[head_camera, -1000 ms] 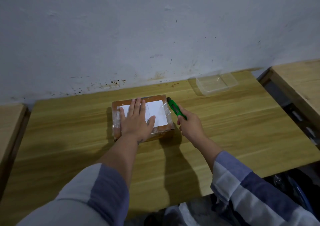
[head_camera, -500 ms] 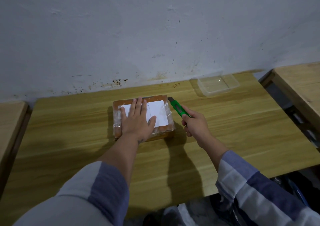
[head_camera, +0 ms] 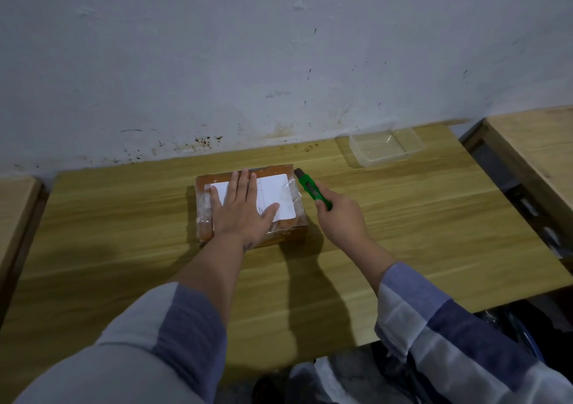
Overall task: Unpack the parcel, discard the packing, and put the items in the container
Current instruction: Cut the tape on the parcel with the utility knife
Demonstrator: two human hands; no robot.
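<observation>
Brown taped parcel [head_camera: 288, 183]: unopened, pressed under flat left hand [head_camera: 243, 209]; green cutter [head_camera: 313, 190] gripped in right-hand fingers [head_camera: 322, 206] beside it; container [head_camera: 386, 147] beyond, unfilled.

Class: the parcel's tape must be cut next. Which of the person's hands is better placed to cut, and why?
The right hand: it grips the green cutter, tip at the parcel's far right corner. The left hand lies flat on top.
</observation>
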